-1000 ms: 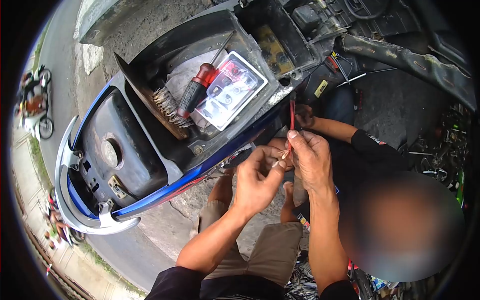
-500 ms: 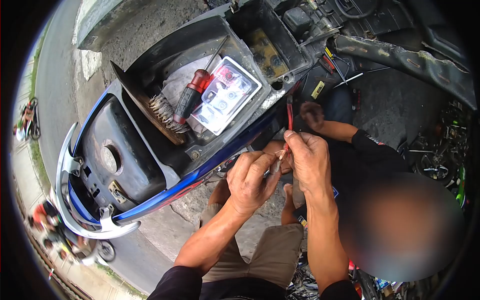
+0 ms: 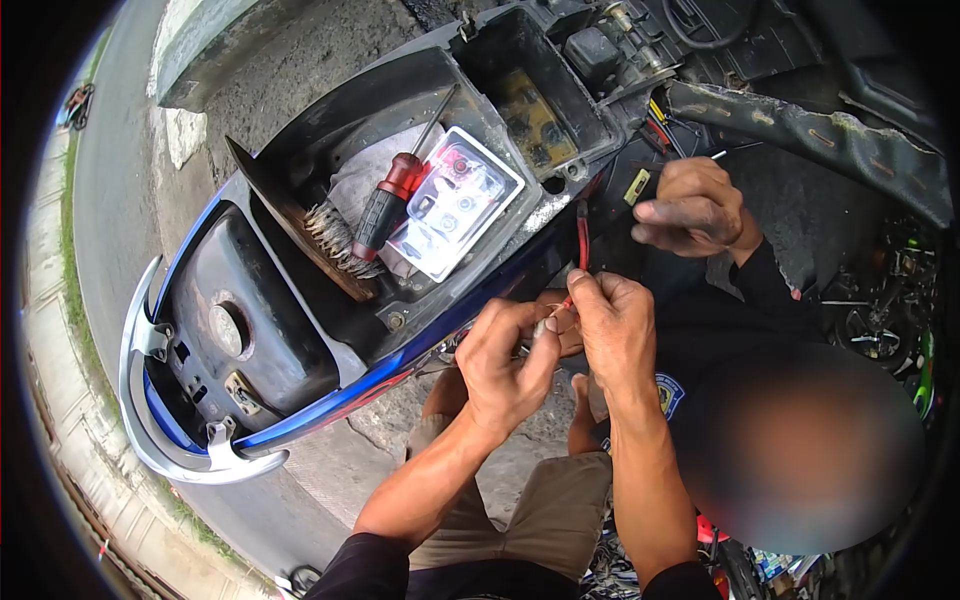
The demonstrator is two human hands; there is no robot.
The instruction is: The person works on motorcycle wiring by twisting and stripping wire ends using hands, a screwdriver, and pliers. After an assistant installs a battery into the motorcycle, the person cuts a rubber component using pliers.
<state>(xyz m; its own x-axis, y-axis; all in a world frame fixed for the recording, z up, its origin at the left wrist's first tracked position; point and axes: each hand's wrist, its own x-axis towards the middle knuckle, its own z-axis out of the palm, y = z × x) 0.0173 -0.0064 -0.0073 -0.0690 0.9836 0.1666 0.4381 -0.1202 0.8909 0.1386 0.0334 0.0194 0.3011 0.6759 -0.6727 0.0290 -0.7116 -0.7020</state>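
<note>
My right hand (image 3: 617, 325) is closed, pinching a red wire (image 3: 583, 240) that runs down from the side of the scooter body. The wire's end comes out below my thumb, with what look like pale, bare strands. My left hand (image 3: 507, 360) is closed too, thumb and forefinger pressed on those strands close to my right fingertips. Fingers partly hide the wire's tip. Just beyond, another person's hand (image 3: 690, 212) is raised with bent fingers; I cannot tell whether it holds anything.
In the open scooter body (image 3: 420, 330) lie a screwdriver (image 3: 386, 205), a wire brush (image 3: 335, 240), a blister pack (image 3: 458, 205) and a grey cloth (image 3: 360, 170). A person in dark clothing (image 3: 720, 310) crouches at right. A road (image 3: 120, 180) with a motorcycle (image 3: 77, 105) runs along the left.
The other person's hand has risen and come forward near the wire. My hands keep their pinch, nearly in place. Motorcycles on the road have shifted.
</note>
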